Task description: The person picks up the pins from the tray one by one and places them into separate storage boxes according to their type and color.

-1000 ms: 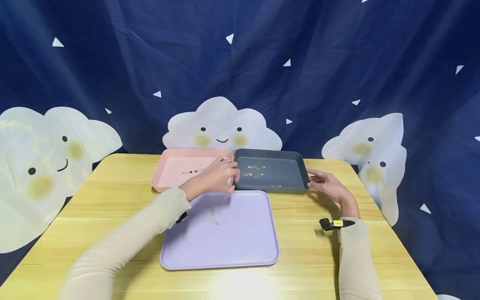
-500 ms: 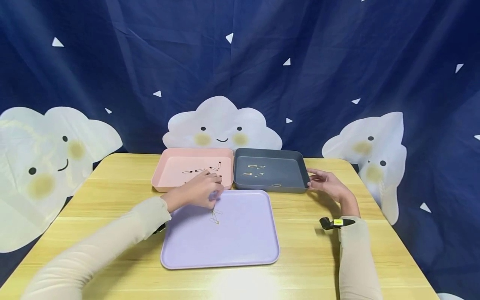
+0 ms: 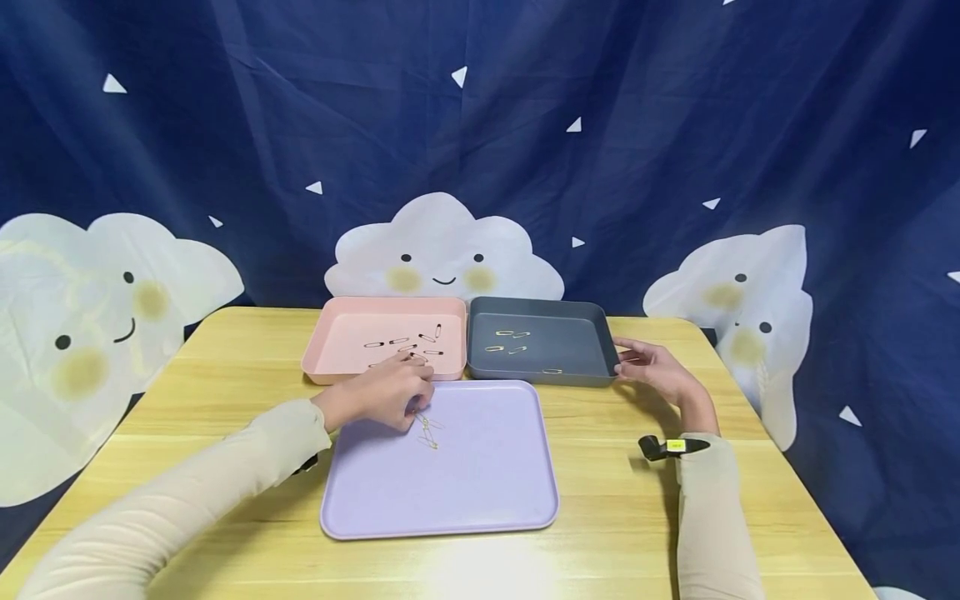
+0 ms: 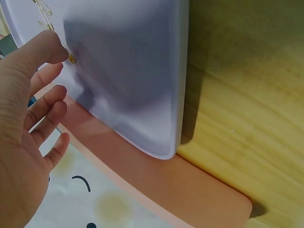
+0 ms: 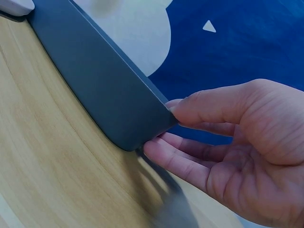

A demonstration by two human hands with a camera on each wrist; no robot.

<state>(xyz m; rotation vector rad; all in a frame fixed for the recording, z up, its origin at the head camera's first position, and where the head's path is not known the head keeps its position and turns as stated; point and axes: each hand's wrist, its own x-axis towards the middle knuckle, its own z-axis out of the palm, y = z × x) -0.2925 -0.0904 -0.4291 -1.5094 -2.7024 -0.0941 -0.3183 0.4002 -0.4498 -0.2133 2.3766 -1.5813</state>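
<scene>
My left hand (image 3: 384, 392) is over the far left part of the lilac tray (image 3: 480, 492). In the left wrist view its thumb and hidden index finger pinch a gold safety pin (image 4: 71, 58), of which only a small end shows. Other gold safety pins (image 3: 430, 437) lie tangled beside the fingers. My right hand (image 3: 663, 375) is at the right end of the dark grey tray (image 3: 577, 333). Its fairly straight fingers and thumb (image 5: 204, 107) touch that tray's outer corner.
Several black safety pins (image 3: 374, 344) are scattered in the pink tray (image 3: 341, 325), which stands beside the dark tray. Several gold safety pins (image 3: 517, 350) lie in the dark one. A wooden table (image 3: 607, 500) bears all the trays, with a blue curtain (image 3: 637, 150) behind.
My left hand has come from above the join of the pink and dark trays, back and left down to the pins on the lilac tray. My right hand has stayed put.
</scene>
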